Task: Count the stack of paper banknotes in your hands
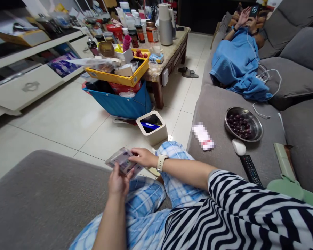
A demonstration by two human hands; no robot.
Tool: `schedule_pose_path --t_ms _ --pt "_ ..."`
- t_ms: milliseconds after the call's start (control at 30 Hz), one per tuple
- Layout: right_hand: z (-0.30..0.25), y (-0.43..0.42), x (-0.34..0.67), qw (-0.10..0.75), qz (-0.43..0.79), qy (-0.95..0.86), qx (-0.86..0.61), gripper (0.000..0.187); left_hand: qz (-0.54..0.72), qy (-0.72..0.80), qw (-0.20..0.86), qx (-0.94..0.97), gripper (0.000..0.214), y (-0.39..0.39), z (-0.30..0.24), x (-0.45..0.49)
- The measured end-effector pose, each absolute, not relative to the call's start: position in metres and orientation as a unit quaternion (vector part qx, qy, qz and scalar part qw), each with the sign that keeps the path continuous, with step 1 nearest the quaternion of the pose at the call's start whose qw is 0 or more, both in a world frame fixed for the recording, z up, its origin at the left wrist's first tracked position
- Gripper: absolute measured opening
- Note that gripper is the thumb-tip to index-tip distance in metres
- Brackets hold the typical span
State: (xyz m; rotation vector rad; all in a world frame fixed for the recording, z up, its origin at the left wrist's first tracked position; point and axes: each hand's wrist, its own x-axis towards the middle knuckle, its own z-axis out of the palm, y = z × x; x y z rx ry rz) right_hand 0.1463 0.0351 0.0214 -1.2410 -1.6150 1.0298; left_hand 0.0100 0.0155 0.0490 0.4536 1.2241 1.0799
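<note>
Over my lap I hold a flat, clear plastic package (123,160) with small dark spots or pictures on it; its exact kind I cannot make out. My left hand (119,182) grips its near edge, thumb on top. From the right, my right hand (144,158), with a pale watch on the wrist, pinches its far right side. Just beyond my knees stands a beige square bin (156,133) with a dark lining and something blue inside.
A steel bowl of dark red fruit (243,124), a white mouse (239,147) and a black remote control (250,170) lie on the grey sofa at right. Ahead are a blue storage box (122,104) and a crowded coffee table (152,74). A person under a blue blanket (232,59) holds a phone.
</note>
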Motion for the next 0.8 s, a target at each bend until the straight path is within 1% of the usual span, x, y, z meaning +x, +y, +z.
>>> schedule_pose_path --t_ms 67,167,267,400,567,667,800 --pt "0.013 0.030 0.145 0.417 0.426 -0.607 -0.526 0.015 0.462 0.559 0.662 0.188 0.022 0.013 0.038 0.012" --pt "0.006 0.027 0.144 0.412 0.454 -0.569 -0.547 0.015 0.449 0.545 0.687 0.171 0.023 0.010 0.028 0.011" --pt "-0.001 0.032 0.141 0.423 0.484 -0.543 -0.541 0.014 0.429 0.523 0.723 0.141 0.025 0.011 0.026 0.007" --pt "-0.014 0.039 0.137 0.456 0.511 -0.510 -0.520 0.014 0.400 0.491 0.768 0.102 0.027 0.012 0.024 -0.001" --pt "-0.022 0.040 0.136 0.482 0.540 -0.465 -0.509 0.015 0.388 0.461 0.793 0.086 0.028 0.011 0.021 -0.005" --pt "-0.017 0.035 0.138 0.466 0.511 -0.496 -0.525 0.020 0.370 0.455 0.806 0.079 0.029 0.009 0.019 -0.003" --pt "-0.006 0.022 0.136 0.378 0.384 -0.626 -0.564 0.031 0.369 0.465 0.803 0.049 0.027 0.006 0.013 0.001"
